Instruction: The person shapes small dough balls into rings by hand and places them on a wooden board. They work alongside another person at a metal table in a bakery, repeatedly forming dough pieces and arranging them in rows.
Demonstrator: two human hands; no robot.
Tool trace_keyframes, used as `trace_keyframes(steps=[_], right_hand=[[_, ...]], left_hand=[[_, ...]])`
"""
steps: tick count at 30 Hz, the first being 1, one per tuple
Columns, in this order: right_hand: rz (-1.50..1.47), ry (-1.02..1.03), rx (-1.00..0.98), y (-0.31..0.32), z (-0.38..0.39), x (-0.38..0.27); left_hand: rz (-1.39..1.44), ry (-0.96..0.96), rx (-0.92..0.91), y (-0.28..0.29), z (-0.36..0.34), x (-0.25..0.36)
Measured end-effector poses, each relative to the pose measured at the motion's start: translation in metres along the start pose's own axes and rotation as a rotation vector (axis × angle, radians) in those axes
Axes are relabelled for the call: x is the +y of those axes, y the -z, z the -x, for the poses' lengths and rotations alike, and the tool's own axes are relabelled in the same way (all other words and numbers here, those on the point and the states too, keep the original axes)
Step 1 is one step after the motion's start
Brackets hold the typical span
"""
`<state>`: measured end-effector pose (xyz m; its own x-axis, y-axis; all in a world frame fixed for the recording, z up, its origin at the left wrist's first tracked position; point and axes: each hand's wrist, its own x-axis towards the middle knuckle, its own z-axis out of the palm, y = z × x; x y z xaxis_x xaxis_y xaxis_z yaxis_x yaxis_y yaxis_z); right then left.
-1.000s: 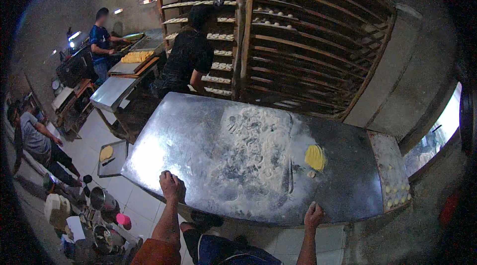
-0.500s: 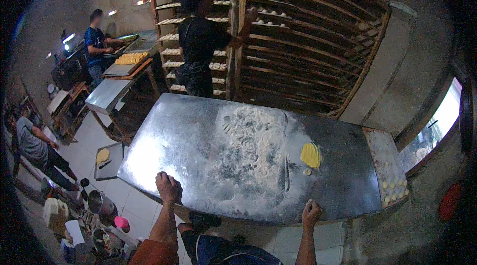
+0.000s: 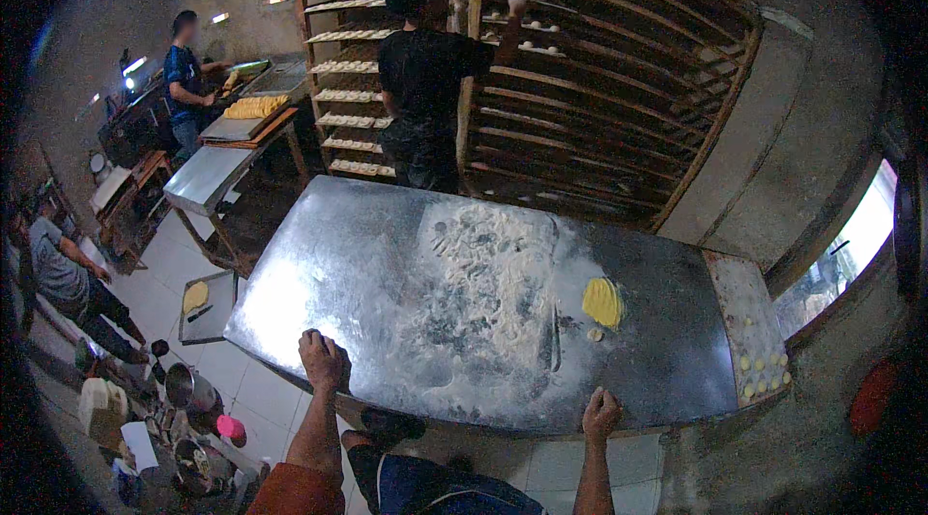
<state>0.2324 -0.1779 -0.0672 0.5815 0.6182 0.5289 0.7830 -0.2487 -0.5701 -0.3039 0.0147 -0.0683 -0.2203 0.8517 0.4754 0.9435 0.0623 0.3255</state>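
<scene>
My left hand [image 3: 324, 360] rests as a fist on the front left part of the metal-topped table [image 3: 657, 370]. My right hand [image 3: 601, 413], also curled into a fist, is at the table's front edge to the right. Nothing shows in either hand. Beyond my right hand lie a flat yellow mass like dough or fat [image 3: 603, 304] and a small pale dough piece [image 3: 595, 333]. White flour [image 3: 493, 293] is spread over the middle of the tabletop, between my hands and the far edge.
Across the table a co-worker [image 3: 422, 80] stands at a wooden rack [image 3: 590, 85] of dough trays. A tray with small dough balls [image 3: 735, 322] sits at the table's right end. Two more people work at left. A steel pot [image 3: 188, 387] and containers stand on the floor.
The co-worker at the rack has moved right, an arm now raised toward the right-hand shelves. My fists have stayed in place.
</scene>
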Motion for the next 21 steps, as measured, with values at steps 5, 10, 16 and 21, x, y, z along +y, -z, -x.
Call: trace_keyframes(steps=[5, 10, 16, 21], right_hand=[[0.083, 0.007, -0.016, 0.000, -0.001, -0.002], [0.087, 0.005, 0.030, 0.000, -0.002, -0.007], [0.108, -0.099, -0.071, 0.007, -0.002, -0.014], [0.112, -0.069, -0.070, 0.008, -0.004, -0.014]], left_hand=[[0.067, 0.043, 0.041, -0.005, 0.002, -0.004], [0.047, 0.052, 0.037, -0.002, 0.003, 0.001], [0.081, 0.047, 0.019, 0.002, 0.002, 0.003], [0.032, 0.016, 0.041, 0.007, 0.001, 0.007]])
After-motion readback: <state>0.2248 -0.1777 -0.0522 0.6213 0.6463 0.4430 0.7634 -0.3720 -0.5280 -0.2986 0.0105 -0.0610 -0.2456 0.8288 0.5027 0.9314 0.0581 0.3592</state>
